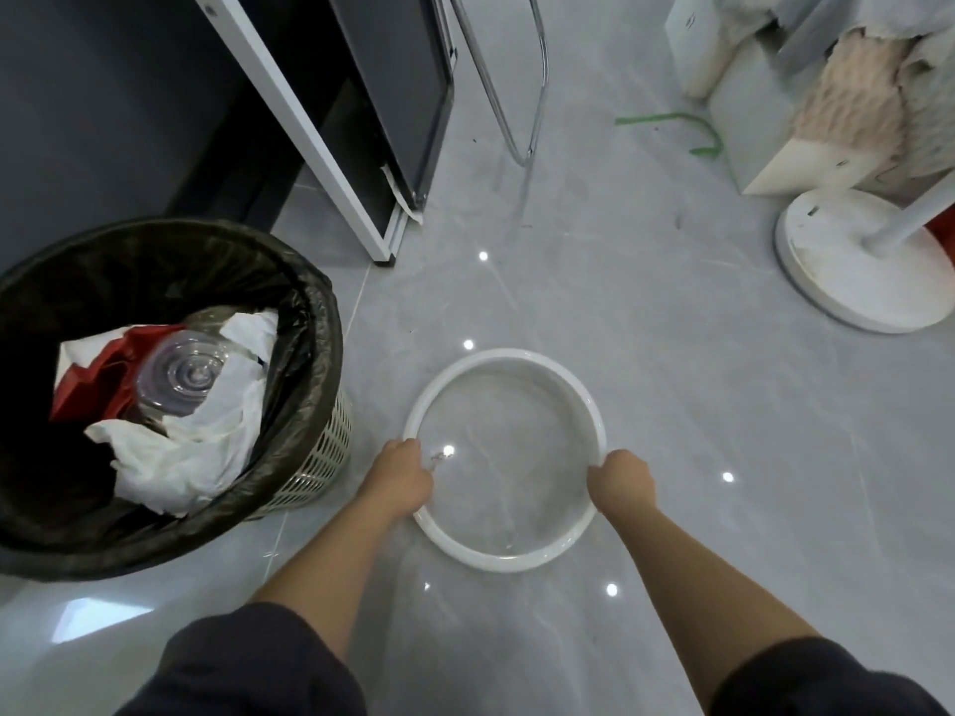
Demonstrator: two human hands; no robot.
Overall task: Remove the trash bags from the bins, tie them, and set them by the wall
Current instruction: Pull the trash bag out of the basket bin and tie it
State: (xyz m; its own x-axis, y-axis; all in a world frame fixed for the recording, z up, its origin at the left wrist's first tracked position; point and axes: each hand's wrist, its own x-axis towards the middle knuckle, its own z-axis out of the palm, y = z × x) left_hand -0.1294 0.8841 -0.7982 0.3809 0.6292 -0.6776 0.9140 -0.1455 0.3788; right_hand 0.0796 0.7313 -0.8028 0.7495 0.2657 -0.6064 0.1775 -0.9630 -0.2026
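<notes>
A white plastic ring (517, 356), the bin's retaining rim, hovers low over the grey floor. My left hand (400, 475) grips its left side and my right hand (622, 480) grips its right side. To the left stands a round cream lattice bin (323, 457) lined with a black trash bag (305, 312), the bag's edge folded over the bin's top. Inside the bag lie crumpled white paper (196, 447), a clear plastic cup lid (183, 369) and red packaging (98, 379).
A dark wall (103, 105) rises behind the bin. A white-framed dark panel (372, 121) and a chrome chair leg (522, 95) stand ahead. A white fan base (858, 261), white boxes (796, 147) and a green strap (672, 121) occupy the right.
</notes>
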